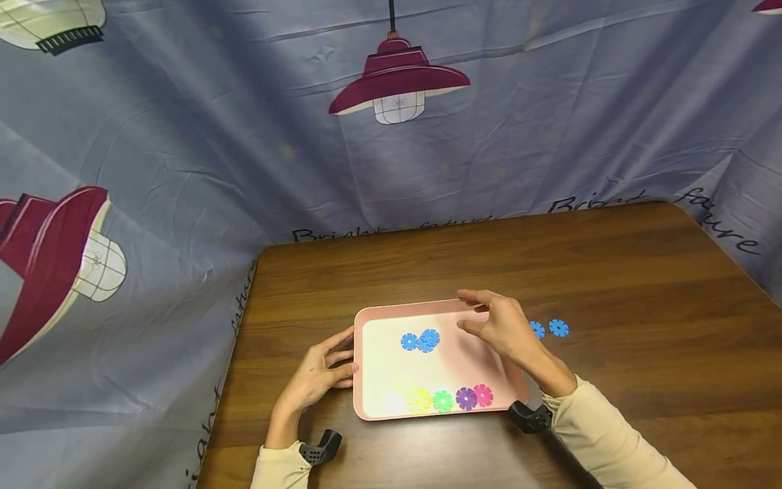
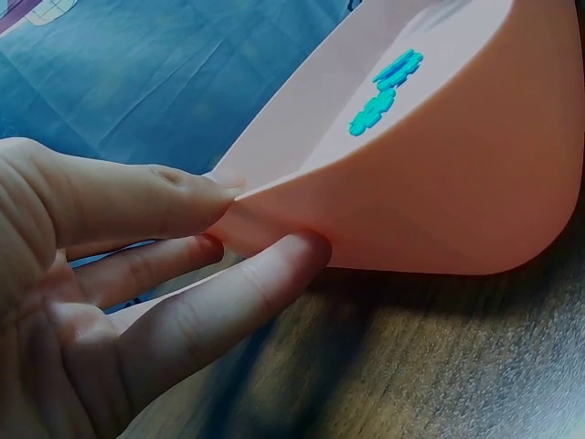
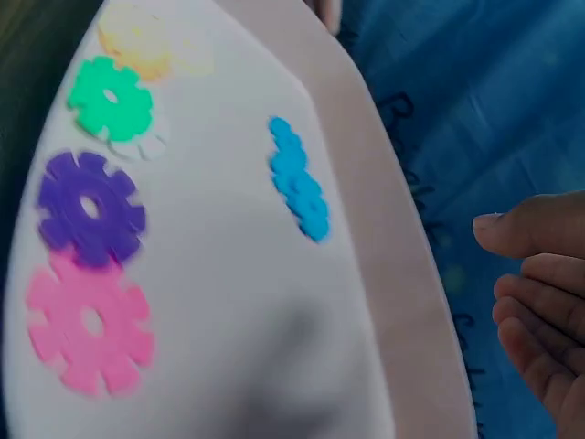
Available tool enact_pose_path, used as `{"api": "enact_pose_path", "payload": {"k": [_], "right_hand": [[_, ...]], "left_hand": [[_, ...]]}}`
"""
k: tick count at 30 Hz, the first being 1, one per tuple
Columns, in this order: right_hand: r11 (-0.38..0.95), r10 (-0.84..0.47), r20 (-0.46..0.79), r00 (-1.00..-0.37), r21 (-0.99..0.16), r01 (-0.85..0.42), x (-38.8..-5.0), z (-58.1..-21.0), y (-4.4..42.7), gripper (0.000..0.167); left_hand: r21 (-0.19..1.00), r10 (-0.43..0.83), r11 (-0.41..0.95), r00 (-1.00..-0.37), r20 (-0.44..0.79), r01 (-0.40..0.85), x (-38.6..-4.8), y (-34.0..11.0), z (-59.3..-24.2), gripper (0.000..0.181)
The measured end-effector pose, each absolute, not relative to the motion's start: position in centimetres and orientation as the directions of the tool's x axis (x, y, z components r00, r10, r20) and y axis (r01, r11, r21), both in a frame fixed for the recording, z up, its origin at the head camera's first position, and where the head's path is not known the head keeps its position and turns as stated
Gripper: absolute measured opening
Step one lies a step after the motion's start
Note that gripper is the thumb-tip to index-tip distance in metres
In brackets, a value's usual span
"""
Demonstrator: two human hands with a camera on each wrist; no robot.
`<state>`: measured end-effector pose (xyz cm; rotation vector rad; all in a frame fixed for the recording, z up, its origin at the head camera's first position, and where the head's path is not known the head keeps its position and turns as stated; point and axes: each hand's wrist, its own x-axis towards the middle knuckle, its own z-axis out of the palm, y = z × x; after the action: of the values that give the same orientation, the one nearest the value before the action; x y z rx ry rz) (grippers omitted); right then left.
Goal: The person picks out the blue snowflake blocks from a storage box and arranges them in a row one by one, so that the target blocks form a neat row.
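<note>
A pink tray (image 1: 391, 312) with a pale inside lies on the table. My left hand (image 1: 318, 370) holds the tray's left side, one fingertip at the rim and another finger (image 2: 274, 270) against the outer wall. Over the tray's right part hovers my right hand (image 1: 504, 329), thumb and fingers apart with nothing between them. Several blue notched discs (image 1: 430, 337) overlap inside the tray. Along its near side lie a yellow disc (image 1: 419, 401), a green disc (image 1: 442, 401), a purple disc (image 1: 466, 399) and a pink disc (image 1: 484, 394). A white disc (image 3: 151, 142) peeks from beneath the green one.
Two more blue discs (image 1: 559, 328) lie on the wooden table (image 1: 641, 305) right of the tray, one partly hidden by my right hand. A printed curtain (image 1: 275, 136) hangs behind the table and on its left.
</note>
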<state>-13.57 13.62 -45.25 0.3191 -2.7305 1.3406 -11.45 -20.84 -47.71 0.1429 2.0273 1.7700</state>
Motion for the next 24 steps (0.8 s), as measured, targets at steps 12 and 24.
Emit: {"api": "enact_pose_path", "payload": {"k": [12,24], "right_hand": [[0.576,-0.213,0.117,-0.97,-0.787,-0.222,-13.6,-48.1,10.2,0.048],[0.624,-0.229,0.098,-0.968,-0.749,-0.223,-13.6,-49.7,8.8,0.05]], "left_hand": [[0.963,0.363,0.171,-0.895,-0.259,-0.209,-11.5,-20.9,-47.9,0.068],[0.966,0.368,0.156,-0.895,-0.252,-0.208,-11.4,-20.9,-47.8,0.068]]}}
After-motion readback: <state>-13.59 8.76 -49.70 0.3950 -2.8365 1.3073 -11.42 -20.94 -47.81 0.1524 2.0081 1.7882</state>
